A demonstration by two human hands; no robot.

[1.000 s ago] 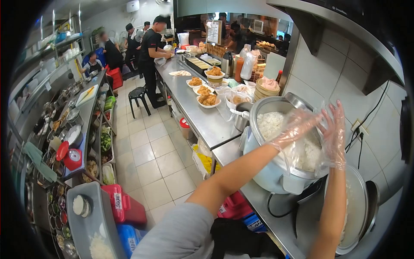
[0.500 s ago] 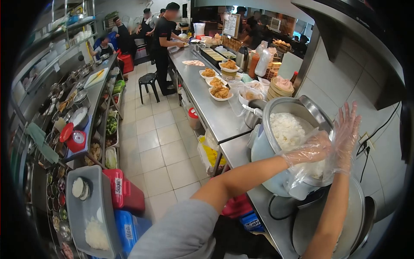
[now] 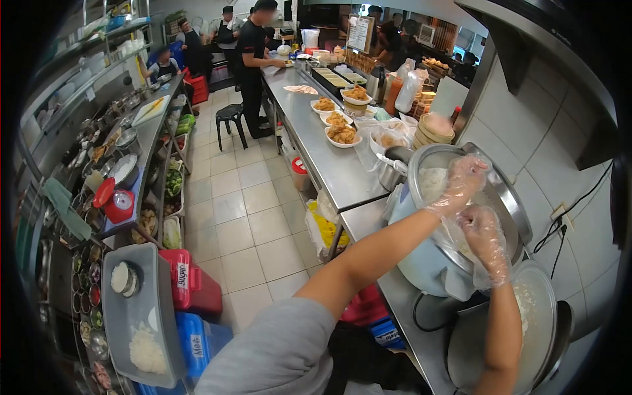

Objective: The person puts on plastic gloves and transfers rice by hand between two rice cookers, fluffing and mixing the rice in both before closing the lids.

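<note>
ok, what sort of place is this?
Most likely a restaurant's kitchen: a large rice cooker with its rice showing, white bowls of fried food lined up on a long steel counter, and a red bin labelled "sugar".

Rice [image 3: 432, 184] lies in the cooker [image 3: 424, 268], right of the bowls [image 3: 344, 144] on the counter [image 3: 329, 172].
</note>
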